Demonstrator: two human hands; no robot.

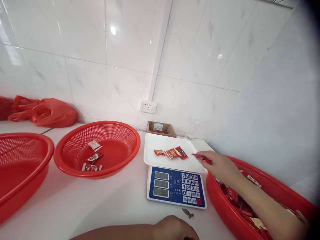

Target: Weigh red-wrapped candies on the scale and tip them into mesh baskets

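Note:
My right hand [221, 166] pinches a shiny red candy packet [203, 159] just above the right side of the white weighing pan [155, 138]. On the pan lie several small wrapped candies: a red packet with yellow lettering [159, 152], a red and cream packet [172, 153] and a dark red one [182, 152]. The pan belongs to a scale with a blue keypad panel [177, 186]. At the bottom edge my left hand [176, 230] rests near the table in front of the scale. Its fingers curl in, partly cut off, and what they hold, if anything, is hidden.
A red basket [212, 190] of wrapped candies stands right, under my forearm. Left of the scale, another red basket [60, 150] holds a few packets; a third basket [50, 146] is farther left. Behind are a cardboard box [172, 130] and red plastic bags [55, 111]. A brown scrap [188, 212] lies in front.

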